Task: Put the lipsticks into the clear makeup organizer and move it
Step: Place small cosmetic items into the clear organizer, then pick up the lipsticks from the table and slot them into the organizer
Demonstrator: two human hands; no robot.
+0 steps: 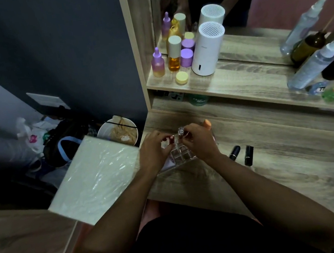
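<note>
With left hand [153, 150] pinching the red lipstick [171, 138] and right hand [199, 142] the clear-capped one [181, 131], seat both upright in separate organizer [179, 156] cells.

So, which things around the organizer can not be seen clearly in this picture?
- Clear makeup organizer, head view: both hands cover its sides, so filled compartments cannot be counted.
- Red-tipped lipstick: left hand hides its body.
- Silver-capped lipstick: right hand hides its lower part.
- Items under the shelf: its edge hides them.
- Two black lipsticks: labels too small.

black lipsticks [241, 154]; clear organizer [179, 154]
</note>
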